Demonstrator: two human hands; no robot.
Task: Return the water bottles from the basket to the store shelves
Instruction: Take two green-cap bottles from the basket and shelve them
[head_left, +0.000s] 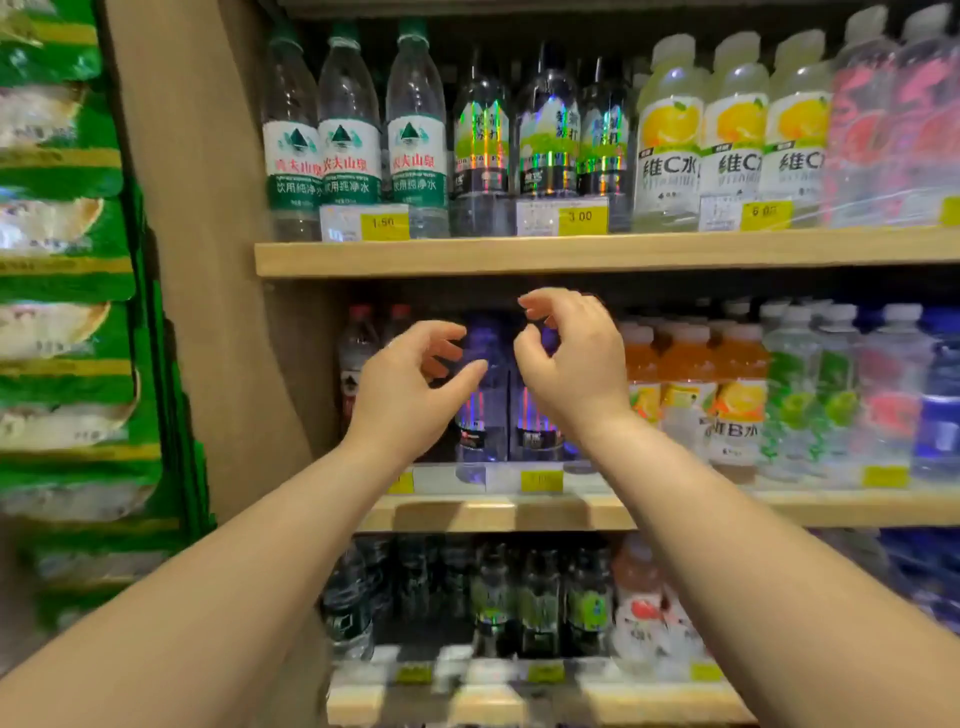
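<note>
Wooden shelves (571, 254) full of bottled drinks are seen from a head-worn camera, with two bare forearms raised toward the middle shelf (675, 512). The left hand (410, 374) and the right hand (566, 358) are held close together but apart, each with fingers loosely curled and nothing gripped.

Two dark bottles (480, 405) with a purple sheen are stood upright side by side on the middle shelf, directly behind the hands. Whether either hand touches them cannot be told. Red-capped water bottles (358, 353) are placed just to their left, and orange drink bottles (691, 374) to their right.

On the top shelf, clear water bottles with green labels (349, 135) are lined up at the left, beside shiny-labelled bottles and pale lemon drinks. Yellow price tags (384, 223) are fixed along the shelf edges. Stacked green packages (62, 312) are seen at the far left.
</note>
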